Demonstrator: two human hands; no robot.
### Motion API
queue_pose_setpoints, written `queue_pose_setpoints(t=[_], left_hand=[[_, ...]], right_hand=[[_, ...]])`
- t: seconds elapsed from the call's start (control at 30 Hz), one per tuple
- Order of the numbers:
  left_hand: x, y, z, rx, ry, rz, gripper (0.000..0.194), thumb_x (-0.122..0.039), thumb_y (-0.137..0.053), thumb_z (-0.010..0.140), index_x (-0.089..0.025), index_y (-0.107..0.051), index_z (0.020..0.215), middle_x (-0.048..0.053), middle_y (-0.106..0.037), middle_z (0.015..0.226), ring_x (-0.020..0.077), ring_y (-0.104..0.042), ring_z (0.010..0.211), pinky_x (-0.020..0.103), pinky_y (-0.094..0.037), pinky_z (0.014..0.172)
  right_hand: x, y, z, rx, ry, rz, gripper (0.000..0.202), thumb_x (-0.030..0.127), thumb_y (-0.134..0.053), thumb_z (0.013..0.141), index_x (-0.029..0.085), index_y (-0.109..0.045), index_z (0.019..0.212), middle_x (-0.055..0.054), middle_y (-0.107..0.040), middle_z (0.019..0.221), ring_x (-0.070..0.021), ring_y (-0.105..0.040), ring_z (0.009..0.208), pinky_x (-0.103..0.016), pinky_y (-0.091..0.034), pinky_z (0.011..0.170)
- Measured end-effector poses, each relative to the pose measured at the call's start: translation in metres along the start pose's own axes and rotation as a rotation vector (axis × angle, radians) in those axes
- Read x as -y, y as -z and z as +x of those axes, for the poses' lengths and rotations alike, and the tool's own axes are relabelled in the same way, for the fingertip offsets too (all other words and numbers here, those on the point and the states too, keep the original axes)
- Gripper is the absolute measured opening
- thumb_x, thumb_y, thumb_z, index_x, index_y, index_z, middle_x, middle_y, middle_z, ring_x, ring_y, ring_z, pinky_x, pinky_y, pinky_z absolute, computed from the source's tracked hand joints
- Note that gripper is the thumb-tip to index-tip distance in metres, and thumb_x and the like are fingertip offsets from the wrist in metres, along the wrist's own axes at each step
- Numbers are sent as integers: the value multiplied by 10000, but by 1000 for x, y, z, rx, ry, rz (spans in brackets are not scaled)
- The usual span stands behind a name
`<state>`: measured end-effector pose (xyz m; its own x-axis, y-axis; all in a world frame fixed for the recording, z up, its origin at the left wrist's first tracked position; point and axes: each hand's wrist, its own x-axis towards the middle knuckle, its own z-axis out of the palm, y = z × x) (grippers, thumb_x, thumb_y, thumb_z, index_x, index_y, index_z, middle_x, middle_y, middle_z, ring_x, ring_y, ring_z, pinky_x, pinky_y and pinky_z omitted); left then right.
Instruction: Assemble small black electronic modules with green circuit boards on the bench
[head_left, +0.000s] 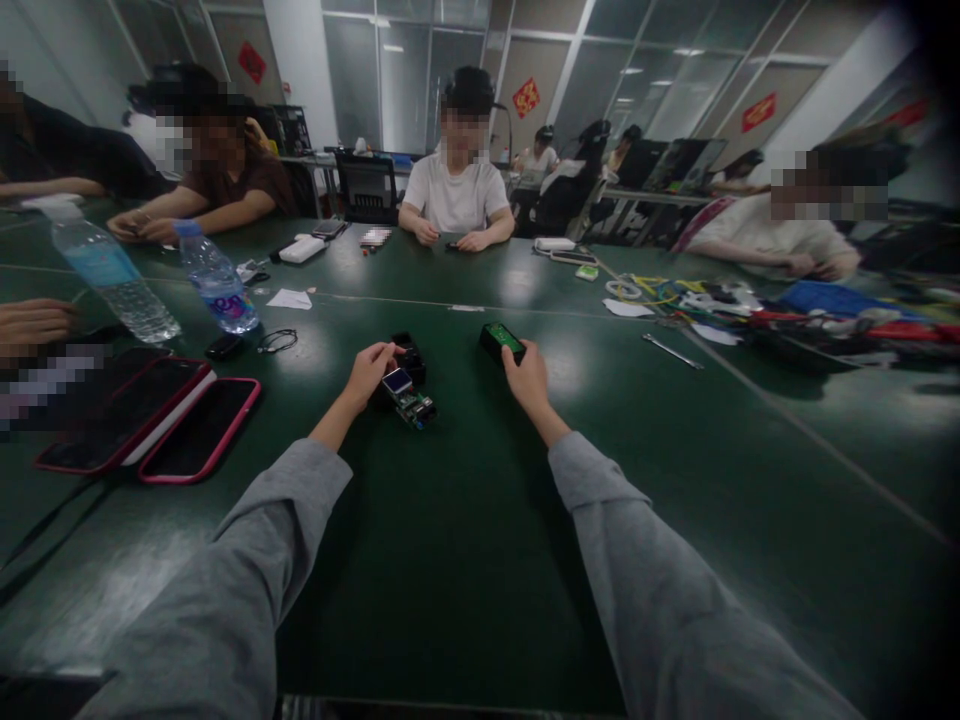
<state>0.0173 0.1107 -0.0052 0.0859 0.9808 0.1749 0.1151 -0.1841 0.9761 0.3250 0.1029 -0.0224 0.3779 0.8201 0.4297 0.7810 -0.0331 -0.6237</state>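
Note:
My right hand (529,376) grips a black plastic case (491,346) with a green circuit board (506,338) set in its open face. The thumb lies along the near edge of that case. My left hand (370,371) has its fingertips closed together at a black case part (409,352) on the table. Whatever is pinched there, if anything, is too small to make out. Just below those fingers rests a bare electronic module (414,404) with a small screen (397,380) at its upper end.
Two phones in red-edged cases (201,430) lie at left. Behind them stand a large water bottle (112,275) and a smaller bottle (217,280). A wrench (673,351) and a heap of cables (697,300) occupy the right. Several people sit around the green table (450,560).

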Motion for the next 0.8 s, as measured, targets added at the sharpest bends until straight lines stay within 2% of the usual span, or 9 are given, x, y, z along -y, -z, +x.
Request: queue_pose_setpoints(t=[0.13, 0.3, 0.37, 0.43, 0.53, 0.67, 0.73, 0.8], left_hand=[[-6, -1, -3, -7, -9, 41, 358, -482, -526, 862, -164, -685, 902, -2, -560, 622, 117, -493, 562, 247, -381, 548], [-14, -4, -5, -40, -23, 79, 365, -494, -530, 861, -166, -690, 858, -4, -549, 586, 120, -489, 554, 251, -378, 544], [-14, -5, -4, -51, -25, 79, 364, -496, -535, 858, -167, -691, 843, -6, -543, 577, 119, -485, 549, 251, -377, 545], [-13, -5, -3, -53, -26, 78, 360, -494, -538, 856, -168, -691, 840, -6, -544, 578, 118, -485, 549, 250, -379, 546], [-11, -5, -3, -48, -28, 75, 355, -489, -537, 858, -170, -691, 847, -3, -553, 588, 119, -489, 553, 251, -384, 548], [-10, -3, -3, -42, -32, 91, 355, -488, -524, 867, -175, -689, 858, -3, -554, 592, 121, -494, 557, 252, -385, 549], [-9, -3, -3, -40, -29, 89, 348, -483, -524, 869, -176, -688, 859, -3, -555, 594, 122, -495, 559, 253, -387, 552], [-8, -3, -2, -36, -20, 74, 339, -473, -528, 868, -175, -688, 865, -1, -558, 601, 123, -497, 563, 255, -392, 558]], right_hand=[[5, 1, -3, -21, 93, -24, 492, 456, -493, 890, 102, -509, 1232, -179, -619, 1090, -300, -571, 990, -454, -460, 867], [25, 5, -18, 16, 428, -179, 387, 263, -534, 860, 154, -514, 1230, -160, -538, 1234, -322, -474, 1162, -486, -428, 944], [30, 5, -23, 55, 495, -215, 393, 229, -547, 845, 165, -516, 1232, -158, -493, 1278, -324, -443, 1200, -485, -430, 955], [30, 4, -24, 70, 491, -206, 455, 251, -578, 835, 150, -490, 1271, -170, -472, 1289, -325, -442, 1203, -484, -439, 958], [22, -1, -18, 47, 391, -144, 588, 320, -623, 815, 103, -429, 1325, -204, -473, 1287, -341, -449, 1206, -501, -449, 956], [13, -5, -11, 104, 240, -40, 536, 337, -627, 800, 114, -466, 1261, -178, -581, 1142, -322, -563, 1057, -492, -492, 888], [14, -3, -11, 120, 248, -24, 493, 308, -607, 807, 133, -471, 1248, -154, -605, 1089, -301, -591, 988, -477, -502, 863], [20, 0, -14, 106, 347, -66, 471, 240, -571, 815, 143, -463, 1263, -158, -585, 1149, -305, -568, 1047, -487, -483, 895]])
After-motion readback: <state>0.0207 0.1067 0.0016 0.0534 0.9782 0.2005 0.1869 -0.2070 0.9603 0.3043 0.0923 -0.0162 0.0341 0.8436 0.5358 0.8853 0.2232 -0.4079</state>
